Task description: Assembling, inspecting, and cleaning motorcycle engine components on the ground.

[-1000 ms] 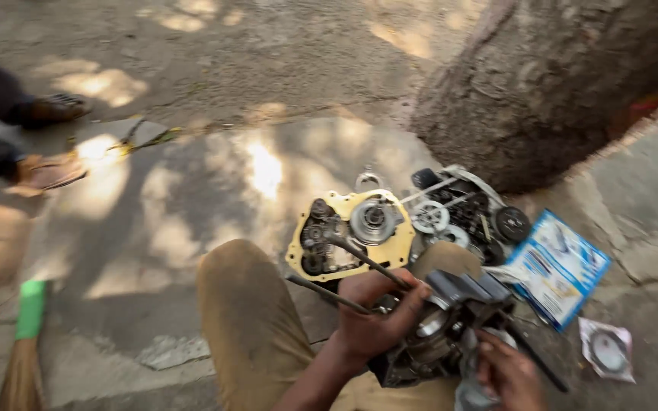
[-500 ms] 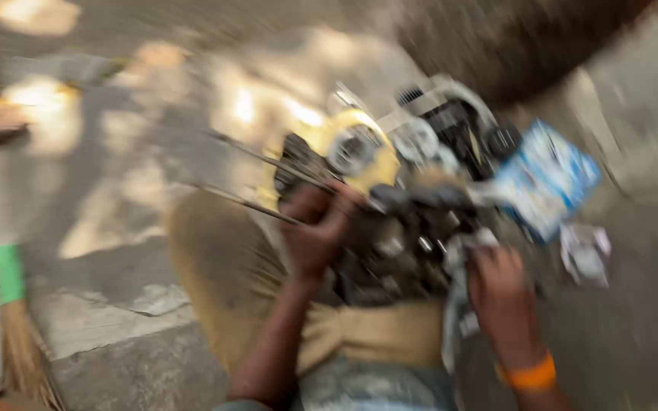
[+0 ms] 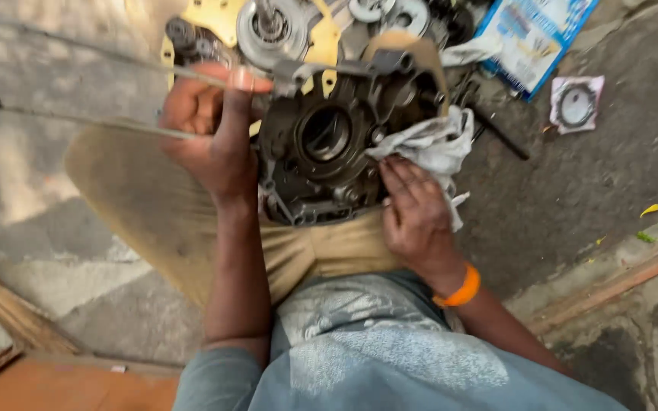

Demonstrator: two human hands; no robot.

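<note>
Gripping a pair of thin metal rods in our left hand, fingers curled shut around them, we steady the dark engine casing that rests on our lap against the tan trousers. Our right hand, with an orange band at the wrist, presses a grey-white rag against the casing's right edge, fingers closed on the cloth. The casing sits between both hands, its round bore facing up at us.

Judging by the look of it, we are partway through wiping: the metal near the rag seems duller and cleaner, while the lower rim by our lap is grimy and oily, so a good share of the surface seems left to do.

Just beyond the casing lies a yellow gasket plate with gears on it. To the upper right, on the ground, a flat blue and white carton lies open, and near it a small square clear packet with pink edging holds a dark ring. A broom with a green collar lies at far left.
</note>
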